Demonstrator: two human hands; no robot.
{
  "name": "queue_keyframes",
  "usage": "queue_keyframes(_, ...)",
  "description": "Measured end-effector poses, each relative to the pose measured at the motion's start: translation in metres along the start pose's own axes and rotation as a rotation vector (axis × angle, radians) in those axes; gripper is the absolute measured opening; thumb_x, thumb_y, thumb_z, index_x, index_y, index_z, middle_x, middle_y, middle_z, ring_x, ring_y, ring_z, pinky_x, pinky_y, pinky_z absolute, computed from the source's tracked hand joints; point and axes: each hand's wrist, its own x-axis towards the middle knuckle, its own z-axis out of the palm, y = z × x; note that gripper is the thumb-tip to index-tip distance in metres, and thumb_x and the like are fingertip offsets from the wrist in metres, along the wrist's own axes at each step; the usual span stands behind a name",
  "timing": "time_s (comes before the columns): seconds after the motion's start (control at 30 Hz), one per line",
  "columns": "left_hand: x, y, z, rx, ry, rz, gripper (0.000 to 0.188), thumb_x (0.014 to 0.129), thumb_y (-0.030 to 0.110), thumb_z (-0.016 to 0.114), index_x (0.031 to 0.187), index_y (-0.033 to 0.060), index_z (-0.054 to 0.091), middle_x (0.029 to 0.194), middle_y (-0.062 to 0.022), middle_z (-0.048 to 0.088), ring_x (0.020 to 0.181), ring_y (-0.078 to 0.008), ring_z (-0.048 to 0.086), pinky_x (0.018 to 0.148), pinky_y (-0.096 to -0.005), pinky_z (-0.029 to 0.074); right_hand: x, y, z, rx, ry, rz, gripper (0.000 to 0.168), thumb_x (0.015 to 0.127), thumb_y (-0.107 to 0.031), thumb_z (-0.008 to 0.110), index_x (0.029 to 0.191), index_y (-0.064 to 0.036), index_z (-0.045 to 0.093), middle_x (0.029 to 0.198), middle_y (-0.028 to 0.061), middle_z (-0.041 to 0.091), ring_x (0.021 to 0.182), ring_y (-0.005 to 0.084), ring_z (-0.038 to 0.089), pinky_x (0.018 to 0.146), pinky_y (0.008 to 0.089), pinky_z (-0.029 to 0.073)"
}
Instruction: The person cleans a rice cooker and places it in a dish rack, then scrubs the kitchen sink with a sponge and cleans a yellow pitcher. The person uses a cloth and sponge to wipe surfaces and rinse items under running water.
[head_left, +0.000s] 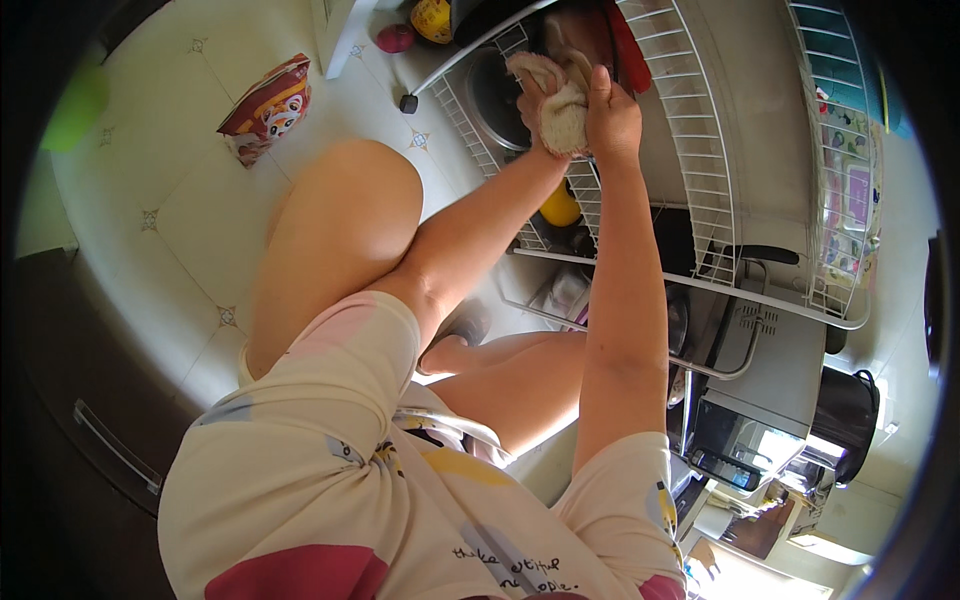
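Observation:
Both my hands are over a white wire rack (701, 150), around a pale, fluffy cloth (564, 124) with pinkish edges. My left hand (531, 101) grips the cloth from the left, its fingers partly covered by the folds. On the other side my right hand (615, 124) closes on the cloth, thumb pointing up. Just beyond the hands lies a dark and red object (630, 49), partly hidden, whose kind I cannot tell. A round metal pot or pan (495, 97) sits in the rack beside my left hand. Below the wrists a yellow object (561, 204) shows through the wires.
A red snack bag (274, 112) stands on the tiled floor (172, 187) at left. Near the rack's foot are a dark pink round object (395, 37) and a yellow container (432, 19). A microwave-like appliance (750, 405) is at right; a dark cabinet (82, 360) is at left.

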Motion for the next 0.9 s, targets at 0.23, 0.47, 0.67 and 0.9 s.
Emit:
queue_keyframes(0.23, -0.097, 0.01, 0.002, 0.05, -0.312, -0.308, 0.023, 0.095, 0.038, 0.035, 0.099, 0.0184, 0.046, 0.084, 0.0004, 0.053, 0.075, -0.0087, 0.054, 0.058, -0.0228, 0.043, -0.008, 0.014, -0.005, -0.016, -0.055, 0.033, 0.059, 0.089, -0.057, 0.033, 0.091, -0.006, 0.063, 0.086, 0.0218, 0.062, 0.087, 0.04, 0.058, 0.075, 0.0455, 0.045)
queue_keyframes(0.47, -0.179, 0.031, 0.014, 0.28, -0.712, -0.788, 0.013, 0.087, 0.02, 0.053, 0.092, 0.0096, 0.059, 0.08, -0.0004, 0.06, 0.069, -0.0129, 0.059, 0.058, -0.028, 0.05, -0.023, 0.021, -0.035, 0.132, 0.273, -0.288, 0.04, 0.09, -0.039, 0.046, 0.104, -0.004, 0.06, 0.104, 0.019, 0.059, 0.102, 0.036, 0.051, 0.088, 0.042, 0.04)
queue_keyframes(0.67, -0.149, 0.09, -0.001, 0.085, -0.388, -0.869, 0.034, 0.087, 0.037, 0.048, 0.095, 0.0045, 0.057, 0.083, -0.0079, 0.059, 0.072, -0.02, 0.058, 0.069, -0.0337, 0.05, -0.131, 0.049, -0.05, 0.341, 0.238, -0.01, 0.042, 0.089, -0.036, 0.051, 0.117, -0.005, 0.054, 0.116, 0.0211, 0.051, 0.109, 0.0351, 0.047, 0.096, 0.041, 0.035)
queue_keyframes(0.9, -0.137, 0.181, 0.04, 0.435, -0.865, -1.174, 0.074, 0.078, 0.065, 0.048, 0.116, 0.0012, 0.047, 0.117, -0.0157, 0.053, 0.11, -0.0253, 0.049, 0.095, -0.0377, 0.038, -0.171, 0.043, -0.003, 0.766, 0.497, 0.349, 0.032, 0.088, -0.014, 0.056, 0.115, 0.002, 0.049, 0.098, 0.0109, 0.06, 0.087, 0.0167, 0.056, 0.079, 0.0293, 0.046)
